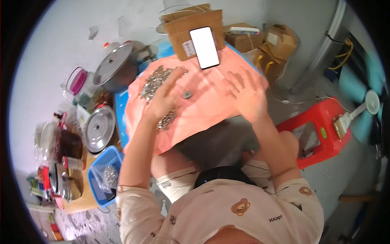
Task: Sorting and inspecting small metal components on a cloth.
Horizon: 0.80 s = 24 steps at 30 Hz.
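Observation:
My left hand (pixel 163 97) is held over the left part of a pink cloth (pixel 211 105), its fingers stretched out and holding nothing. Just beyond it lies a heap of small shiny metal pieces (pixel 153 84). A smaller heap of metal pieces (pixel 165 120) shows beside my left wrist, partly hidden by the forearm. Between my hands sits a small round grey piece (pixel 187 94). Over the cloth's right side, my right hand (pixel 251 97) is spread with nothing in it, its fingers slightly blurred.
A phone (pixel 205 48) with a bright white screen leans on a cardboard box (pixel 174 36) at the back. Lidded pots (pixel 115 67) and a blue basket (pixel 92 175) stand left. To the right are a red stool (pixel 325 134) and a fan (pixel 370 101).

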Tool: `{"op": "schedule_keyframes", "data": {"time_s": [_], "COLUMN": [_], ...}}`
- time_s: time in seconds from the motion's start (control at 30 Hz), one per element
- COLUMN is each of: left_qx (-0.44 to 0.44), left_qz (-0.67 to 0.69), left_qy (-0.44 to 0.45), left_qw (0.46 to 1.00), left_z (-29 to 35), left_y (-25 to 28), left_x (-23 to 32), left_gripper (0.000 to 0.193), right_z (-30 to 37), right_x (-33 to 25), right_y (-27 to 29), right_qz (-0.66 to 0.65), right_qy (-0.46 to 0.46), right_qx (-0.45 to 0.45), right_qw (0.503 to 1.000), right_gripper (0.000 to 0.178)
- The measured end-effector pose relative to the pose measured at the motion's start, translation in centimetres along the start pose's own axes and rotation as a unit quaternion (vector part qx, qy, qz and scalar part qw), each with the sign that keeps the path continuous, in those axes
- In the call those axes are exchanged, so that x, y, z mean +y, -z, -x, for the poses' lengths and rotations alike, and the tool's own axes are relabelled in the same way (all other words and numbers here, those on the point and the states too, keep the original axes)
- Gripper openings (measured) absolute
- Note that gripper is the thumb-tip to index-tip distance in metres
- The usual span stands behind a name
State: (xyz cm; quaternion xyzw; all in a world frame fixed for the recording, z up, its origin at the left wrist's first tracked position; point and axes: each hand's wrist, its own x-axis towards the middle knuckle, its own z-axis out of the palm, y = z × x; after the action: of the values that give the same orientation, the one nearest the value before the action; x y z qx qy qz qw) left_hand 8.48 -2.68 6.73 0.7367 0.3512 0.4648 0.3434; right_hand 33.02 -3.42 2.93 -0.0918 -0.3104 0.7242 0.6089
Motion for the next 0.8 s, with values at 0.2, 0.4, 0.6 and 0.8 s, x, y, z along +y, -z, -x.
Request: {"op": "schedule_keyframes", "data": {"time_s": [0.2,0.4,0.6,0.8], "left_qx": [0.096,0.177,0.112,0.093], "left_qz": [0.647,0.481,0.177,0.089], "left_qy": [-0.060,-0.124,-0.158,-0.159], "left_qw": [0.754,0.850,0.965,0.979], "left_z": [2.1,3.3,5.8,5.8], "left_y": [-2.9,-5.0,-8.1,-8.7], "left_x": [5.1,7.1,10.4,10.0], "left_gripper": [0.076,0.081,0.081,0.080], "right_z": [1.1,2.8,-0.5,-1.1], "right_x": [2.8,9.4,5.5,4.2], "right_y": [-4.4,-10.7,-14.7,-15.1], "right_qz": [0.315,0.652,0.492,0.294], "right_qy": [0.157,0.359,0.383,0.318], "right_qx": [-0.130,-0.252,-0.154,-0.054], "right_qw": [0.927,0.618,0.766,0.900], "right_gripper": [0.066,0.057,0.058,0.062]}}
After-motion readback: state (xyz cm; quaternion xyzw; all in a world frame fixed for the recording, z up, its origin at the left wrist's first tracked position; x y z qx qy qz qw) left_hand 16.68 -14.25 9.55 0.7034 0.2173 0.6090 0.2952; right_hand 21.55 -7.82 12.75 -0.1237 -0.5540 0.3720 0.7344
